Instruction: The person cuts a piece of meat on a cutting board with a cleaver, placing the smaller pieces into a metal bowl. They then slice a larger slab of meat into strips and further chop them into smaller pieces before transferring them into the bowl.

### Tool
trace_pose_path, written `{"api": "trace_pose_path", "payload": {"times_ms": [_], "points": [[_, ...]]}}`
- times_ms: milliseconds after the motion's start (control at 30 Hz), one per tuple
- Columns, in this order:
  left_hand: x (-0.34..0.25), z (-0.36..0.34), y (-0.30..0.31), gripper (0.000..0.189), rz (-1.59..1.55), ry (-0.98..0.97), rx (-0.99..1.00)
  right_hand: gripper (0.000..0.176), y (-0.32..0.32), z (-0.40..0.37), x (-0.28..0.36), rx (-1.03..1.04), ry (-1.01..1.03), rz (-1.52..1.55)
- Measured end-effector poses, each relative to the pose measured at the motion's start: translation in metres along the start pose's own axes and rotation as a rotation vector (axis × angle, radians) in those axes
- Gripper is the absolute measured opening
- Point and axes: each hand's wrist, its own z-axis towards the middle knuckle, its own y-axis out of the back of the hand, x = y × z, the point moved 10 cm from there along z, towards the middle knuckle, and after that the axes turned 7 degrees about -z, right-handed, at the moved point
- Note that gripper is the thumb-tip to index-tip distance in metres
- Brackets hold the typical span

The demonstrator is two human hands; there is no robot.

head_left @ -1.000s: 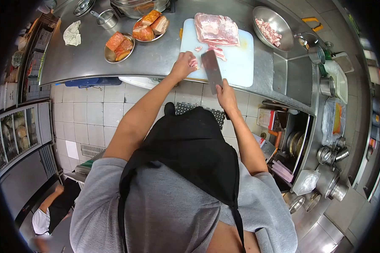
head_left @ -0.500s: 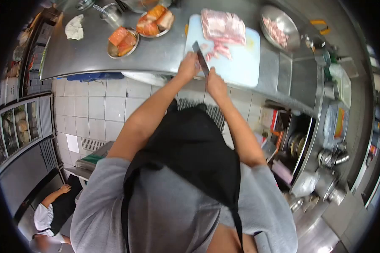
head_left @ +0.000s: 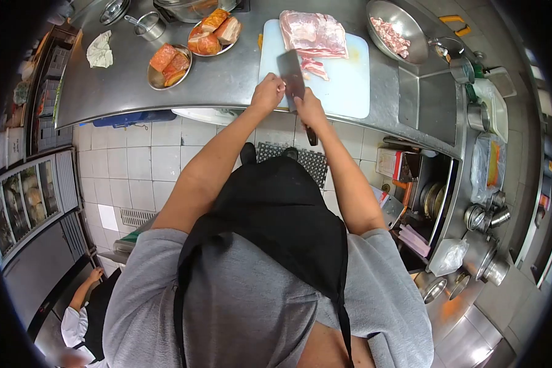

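My right hand (head_left: 311, 109) is wrapped round the handle of a cleaver (head_left: 292, 73). Its broad blade shows its flat side and points away from me, over the near left part of a white cutting board (head_left: 349, 92). Just left of the blade is my left hand (head_left: 268, 93), fingers curled in; whatever they may hold is hidden. Cut strips of raw meat (head_left: 314, 69) lie on the board to the right of the blade. Behind them rests a large slab of raw pork (head_left: 313, 32).
A metal bowl (head_left: 422, 38) with meat pieces stands right of the board, near a sink (head_left: 432, 101). Two dishes of orange-brown meat blocks (head_left: 213, 37) (head_left: 169, 63) and a crumpled cloth (head_left: 100, 50) are at left. Another person (head_left: 89, 319) is at lower left.
The cleaver has turned from nearly edge-on to showing its flat face. My left hand stays beside the blade with fingers curled. The whole view has shifted slightly.
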Motion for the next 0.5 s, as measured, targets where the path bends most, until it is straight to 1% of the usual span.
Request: {"api": "trace_pose_path", "payload": {"times_ms": [67,100,167,200,233,267,300,333,400,433,500], "points": [[0.004,0.001,0.003,0.008,0.002,0.070,0.002,0.031,0.031,-0.024,0.008,0.117,-0.113,0.197],[0.008,0.000,0.004,0.008,0.001,0.112,0.001,0.028,0.046,-0.025,0.016,-0.034,0.040,0.151],[0.007,-0.003,0.004,0.010,0.016,0.079,-0.019,0.027,0.053,-0.030,-0.003,-0.091,-0.016,0.136],[0.004,-0.005,0.005,0.011,0.024,0.061,-0.026,0.027,0.062,-0.038,-0.001,-0.121,-0.046,0.129],[0.004,-0.005,0.006,0.012,0.016,0.070,-0.015,0.026,0.071,-0.035,0.005,-0.270,0.083,0.068],[0.005,-0.006,0.006,0.014,0.008,0.080,0.000,0.026,0.077,-0.038,0.007,-0.317,0.107,0.047],[0.005,-0.007,0.007,0.015,0.000,0.089,0.012,0.026,0.096,-0.051,0.033,-0.364,0.133,0.025],[0.004,-0.008,0.010,0.017,-0.056,0.078,-0.015,0.026,0.105,-0.063,0.051,-0.410,0.160,0.003],[0.002,-0.011,0.019,0.020,-0.166,0.052,-0.070,0.025,0.091,-0.083,0.059,-0.475,0.167,-0.054],[0.000,-0.013,0.024,0.023,-0.140,0.038,-0.100,0.025,0.083,-0.088,0.057,-0.507,0.168,-0.080],[-0.007,-0.015,0.033,0.031,-0.093,0.003,-0.156,0.029,0.018,-0.064,0.008,-0.224,0.080,-0.246]]}}
